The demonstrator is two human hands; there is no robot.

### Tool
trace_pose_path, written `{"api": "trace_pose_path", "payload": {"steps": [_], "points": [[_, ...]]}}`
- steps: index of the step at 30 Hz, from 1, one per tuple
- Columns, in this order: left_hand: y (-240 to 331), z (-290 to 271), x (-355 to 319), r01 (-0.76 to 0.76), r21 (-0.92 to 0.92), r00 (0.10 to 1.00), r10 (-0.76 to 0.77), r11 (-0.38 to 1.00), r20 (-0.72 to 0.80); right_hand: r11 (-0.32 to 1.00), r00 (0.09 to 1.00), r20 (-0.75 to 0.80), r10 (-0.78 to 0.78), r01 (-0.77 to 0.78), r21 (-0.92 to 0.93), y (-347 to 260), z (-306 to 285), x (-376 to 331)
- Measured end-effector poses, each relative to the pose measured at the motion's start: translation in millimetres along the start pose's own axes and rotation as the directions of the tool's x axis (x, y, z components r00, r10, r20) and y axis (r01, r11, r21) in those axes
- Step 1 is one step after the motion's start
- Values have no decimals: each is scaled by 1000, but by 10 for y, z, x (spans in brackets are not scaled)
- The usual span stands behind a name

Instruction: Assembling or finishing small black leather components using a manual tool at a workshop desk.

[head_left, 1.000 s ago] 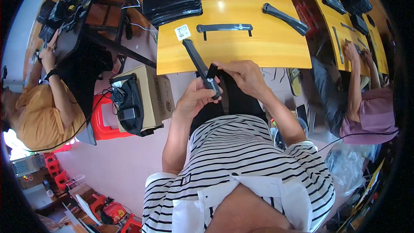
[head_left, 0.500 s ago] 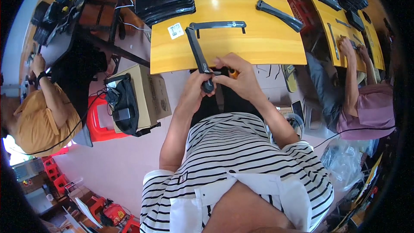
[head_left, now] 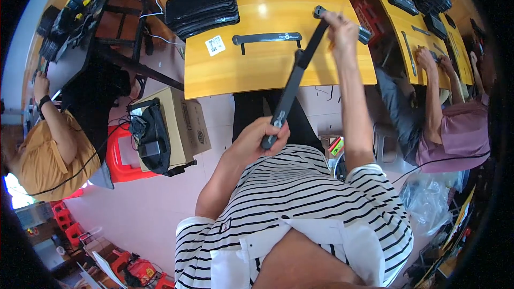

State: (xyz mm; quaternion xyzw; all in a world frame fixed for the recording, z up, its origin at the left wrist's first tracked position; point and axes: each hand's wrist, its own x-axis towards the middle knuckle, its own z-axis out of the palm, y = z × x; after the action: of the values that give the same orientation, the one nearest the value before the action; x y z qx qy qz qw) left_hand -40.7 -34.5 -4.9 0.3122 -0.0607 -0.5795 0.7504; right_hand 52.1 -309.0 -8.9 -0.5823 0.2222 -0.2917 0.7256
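My left hand [head_left: 256,140] is closed round the lower end of a long flat black strap-like piece [head_left: 289,93] with rounded ends, slanting up from my lap to the table edge. From its upper end a narrower black strip [head_left: 314,43] stretches on to my right hand [head_left: 344,35], closed on its tip over the table. A bit of orange shows at that palm, mostly hidden. On the table, a similar black piece [head_left: 267,38] with two short tabs lies near a white label [head_left: 215,46]. Another black piece [head_left: 363,34] lies partly behind my right hand.
Stacks of black pieces [head_left: 201,13] stand at the table's back left. The yellow table [head_left: 262,72] ends just before my lap. A cardboard box [head_left: 174,123] with a black bag is at my left. Co-workers sit on both sides, one in a purple shirt [head_left: 452,139].
My right hand has moved up and away over the table, drawing out the black strip. My left hand has come down nearer my body with the black piece, now tilted right.
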Motion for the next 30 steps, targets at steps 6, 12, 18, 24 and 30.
{"api": "trace_pose_path", "payload": {"steps": [6, 12, 18, 24, 30], "points": [[-60, -106, -334, 3, -55, 1000, -3, 998, 8, 988, 991, -73, -114, 120, 99, -256, -226, 582], [37, -235, -664, -81, 112, 990, 93, 990, -103, 974, 986, -114, -119, 138, 177, -560, -861, 909], [399, -724, -480, -232, 374, 701, 421, 898, -575, 981, 976, 151, -154, 169, -90, -901, -734, 25], [688, -1082, -203, -121, 585, 558, 542, 802, -628, 959, 964, 259, -51, 119, -256, -808, -791, -441], [770, -1366, 45, 19, 682, 581, 547, 731, -603, 958, 949, 308, 62, 30, -284, -643, -869, -621]]}}
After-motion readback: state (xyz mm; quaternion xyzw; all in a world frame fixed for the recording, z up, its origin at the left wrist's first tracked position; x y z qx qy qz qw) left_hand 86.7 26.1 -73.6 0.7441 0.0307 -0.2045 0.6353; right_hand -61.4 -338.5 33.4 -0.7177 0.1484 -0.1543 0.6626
